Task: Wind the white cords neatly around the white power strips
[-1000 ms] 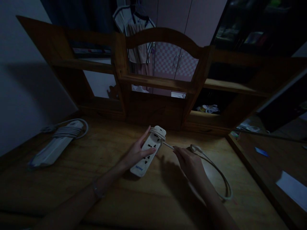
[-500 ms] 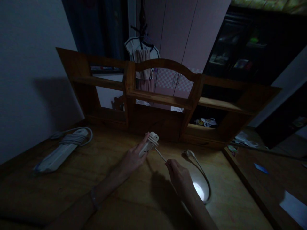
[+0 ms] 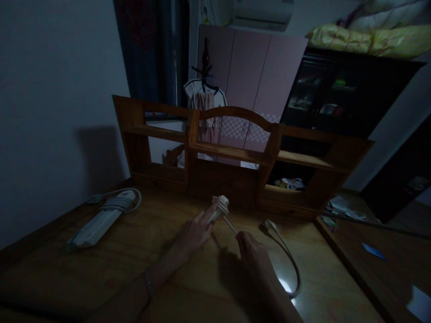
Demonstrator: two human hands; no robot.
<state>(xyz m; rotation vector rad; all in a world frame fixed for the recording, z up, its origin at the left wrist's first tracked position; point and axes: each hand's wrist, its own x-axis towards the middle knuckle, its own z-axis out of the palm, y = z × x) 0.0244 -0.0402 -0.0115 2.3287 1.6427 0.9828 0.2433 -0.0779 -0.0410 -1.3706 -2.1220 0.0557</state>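
Observation:
My left hand [image 3: 201,226] grips a small white power strip [image 3: 223,201] above the wooden desktop. Several turns of its pale cord [image 3: 220,208] wrap round the strip's far end. From there the cord runs taut to my right hand [image 3: 252,249], whose fingers pinch it. The loose end lies on the desk to the right, curving up to a white plug [image 3: 270,225]. At the left rests a second, longer power strip [image 3: 97,229], its grey cord [image 3: 118,203] wound round one end.
A wooden shelf unit [image 3: 229,154] stands along the desk's back edge. A wall [image 3: 60,134] bounds the left side. On the lower brown surface to the right lie a blue card [image 3: 373,251] and white paper [image 3: 420,304]. Clothes [image 3: 206,103] hang on a rack behind.
The view has tilted up, so the scene sits lower and more of the room shows. My left hand has turned the strip, hiding most of its socket face. Both hands keep their hold.

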